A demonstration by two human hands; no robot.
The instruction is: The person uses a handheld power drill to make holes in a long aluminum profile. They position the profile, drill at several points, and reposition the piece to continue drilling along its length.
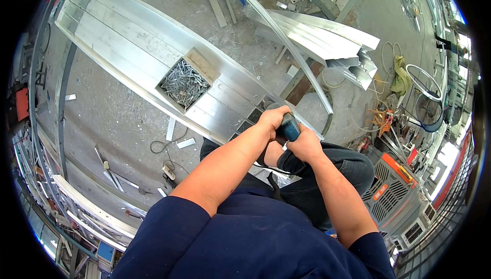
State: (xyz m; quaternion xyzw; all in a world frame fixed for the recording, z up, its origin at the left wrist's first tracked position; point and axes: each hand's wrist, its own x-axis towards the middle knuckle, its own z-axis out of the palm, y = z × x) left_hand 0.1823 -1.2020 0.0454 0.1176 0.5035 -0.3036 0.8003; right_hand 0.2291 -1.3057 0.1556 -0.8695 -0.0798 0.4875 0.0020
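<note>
Both my hands are closed round a dark blue hand-held power tool point(290, 128). My left hand point(274, 120) wraps its far part, and my right hand point(306, 144) grips the end nearer my body. The tool's front end is hidden behind my left hand, so its exact kind cannot be made out. It is held over the near end of a long silvery metal panel point(117, 38) with raised side edges. Dark rectangular openings point(254, 114) show in the panel beside my left hand. An open box of metal fasteners point(184, 85) sits on the panel, farther up and to the left.
Bent sheet-metal profiles point(327, 43) lie on the floor beyond the panel. A long curved metal strip point(286, 43) crosses in front of them. A grey and orange machine point(389, 189) stands to my right. White offcuts point(186, 143) and a cable point(162, 148) lie to the left.
</note>
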